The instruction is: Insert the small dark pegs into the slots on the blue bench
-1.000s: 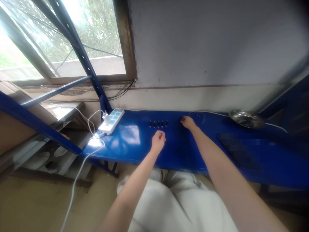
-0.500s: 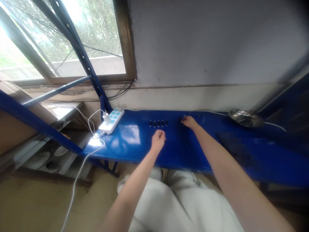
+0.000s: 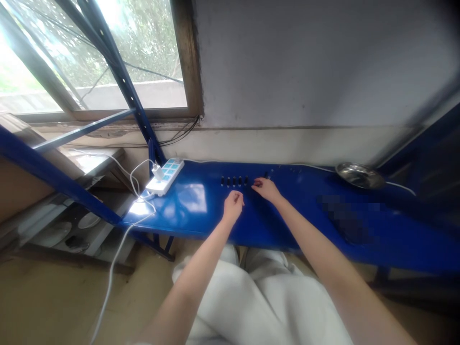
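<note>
While the right hand [image 3: 266,189] hangs low over the blue table [image 3: 258,233], just right of a row of five small black cylinders [image 3: 234,181], I cannot tell whether its fingertips pinch anything. The left hand [image 3: 233,206] is on the row's near side, fingers curled inward, their contents hidden from me. Just beyond the right hand lies a small dark piece [image 3: 266,175]. A white power strip [image 3: 166,179] sits far left, a shiny metal dish [image 3: 355,176] far right.
</note>
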{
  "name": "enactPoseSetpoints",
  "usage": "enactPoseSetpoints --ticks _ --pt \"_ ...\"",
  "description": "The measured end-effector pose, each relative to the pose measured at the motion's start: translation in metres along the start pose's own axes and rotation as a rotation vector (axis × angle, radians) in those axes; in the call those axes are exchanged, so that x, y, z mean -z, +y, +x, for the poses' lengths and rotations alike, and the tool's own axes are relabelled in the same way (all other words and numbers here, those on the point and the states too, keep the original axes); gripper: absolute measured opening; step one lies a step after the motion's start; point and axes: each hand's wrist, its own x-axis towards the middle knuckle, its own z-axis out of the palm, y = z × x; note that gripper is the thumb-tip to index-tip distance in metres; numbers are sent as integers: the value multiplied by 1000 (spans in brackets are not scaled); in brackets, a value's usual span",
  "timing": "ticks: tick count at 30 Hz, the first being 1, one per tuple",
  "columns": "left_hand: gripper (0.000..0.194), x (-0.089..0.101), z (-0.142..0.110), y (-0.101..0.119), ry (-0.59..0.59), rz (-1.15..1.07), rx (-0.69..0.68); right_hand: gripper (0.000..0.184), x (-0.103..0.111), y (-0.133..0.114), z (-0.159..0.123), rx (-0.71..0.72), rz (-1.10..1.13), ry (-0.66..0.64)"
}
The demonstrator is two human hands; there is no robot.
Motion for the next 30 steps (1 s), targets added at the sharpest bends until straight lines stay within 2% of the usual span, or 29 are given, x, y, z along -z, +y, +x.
enactPoseSetpoints --ticks 5,14,20,24,30 --pt "12 -1 2 -5 5 -8 -21 42 -26 -13 8 12 4 3" --pt "11 0 2 -4 19 19 -21 24 -44 -16 17 -7 -188 124" --pt "13 1 1 -4 13 11 -35 17 -42 -24 11 -51 -226 121" --pt "11 0 1 -5 23 -10 -18 16 -31 -29 2 -79 -108 108" --pt "12 0 2 -5 27 -30 -22 22 -17 -34 -32 13 98 197"
